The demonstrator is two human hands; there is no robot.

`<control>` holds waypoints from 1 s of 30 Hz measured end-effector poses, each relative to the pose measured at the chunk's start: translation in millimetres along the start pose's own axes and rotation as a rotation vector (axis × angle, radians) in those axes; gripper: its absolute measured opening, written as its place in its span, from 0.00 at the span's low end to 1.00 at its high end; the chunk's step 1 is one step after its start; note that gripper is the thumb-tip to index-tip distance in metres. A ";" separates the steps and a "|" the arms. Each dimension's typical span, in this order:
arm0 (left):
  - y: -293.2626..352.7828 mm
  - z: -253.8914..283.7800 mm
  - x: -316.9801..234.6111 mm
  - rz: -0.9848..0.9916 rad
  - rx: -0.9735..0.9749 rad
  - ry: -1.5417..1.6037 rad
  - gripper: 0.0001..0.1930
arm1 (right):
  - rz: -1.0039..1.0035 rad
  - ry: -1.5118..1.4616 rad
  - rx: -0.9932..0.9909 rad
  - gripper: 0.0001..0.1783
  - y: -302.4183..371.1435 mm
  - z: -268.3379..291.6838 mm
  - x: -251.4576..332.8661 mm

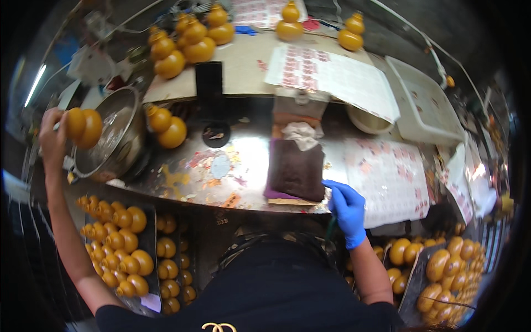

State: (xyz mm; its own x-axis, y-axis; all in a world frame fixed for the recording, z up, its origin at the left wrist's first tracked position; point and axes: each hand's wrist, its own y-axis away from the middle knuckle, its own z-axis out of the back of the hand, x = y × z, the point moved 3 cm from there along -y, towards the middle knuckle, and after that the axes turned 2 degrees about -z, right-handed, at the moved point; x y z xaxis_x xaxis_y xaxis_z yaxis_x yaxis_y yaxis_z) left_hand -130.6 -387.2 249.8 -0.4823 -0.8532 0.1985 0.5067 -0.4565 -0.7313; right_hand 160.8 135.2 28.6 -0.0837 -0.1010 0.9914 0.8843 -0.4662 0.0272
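Note:
At the far left, my bare left hand (51, 133) is closed on an orange-brown gourd (86, 128), held up beside the rim of a metal basin (127, 130). My right hand (347, 209) wears a blue glove. Its fingers are pinched together at the right edge of a dark brown pad (298, 169). A small whitish bit shows at the fingertips; what it is cannot be made out. Crumpled white cloth (301, 135) lies at the pad's far end. On the metal bench, another gourd (167, 128) stands right of the basin.
Several gourds (191, 41) stand on the raised board behind. Printed sheets (387, 182) lie on the right, beyond them a white plastic tub (423, 105). A black phone-like slab (209, 80) leans at the board's edge. Racks of gourds (119, 243) stand below on both sides.

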 end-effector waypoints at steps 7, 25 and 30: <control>-67.4 -30.9 -168.3 0.074 0.158 0.775 0.13 | 0.219 0.072 0.206 0.32 -27.6 -39.2 29.6; 24.3 -155.4 -443.5 -0.231 0.453 1.236 0.46 | 0.194 0.246 0.091 0.38 -97.0 13.5 -14.8; 46.9 -164.6 -460.6 -0.051 0.335 1.243 0.48 | 0.386 0.508 -0.133 0.16 -185.0 63.9 29.9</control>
State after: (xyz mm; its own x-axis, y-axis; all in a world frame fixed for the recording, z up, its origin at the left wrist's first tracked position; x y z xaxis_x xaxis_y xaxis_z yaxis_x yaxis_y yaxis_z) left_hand -2.3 25.8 16.7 -0.7529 -0.1094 -0.6490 0.5349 -0.6762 -0.5066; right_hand 24.1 274.6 61.4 -0.0066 -0.6705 0.7419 0.8326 -0.4146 -0.3673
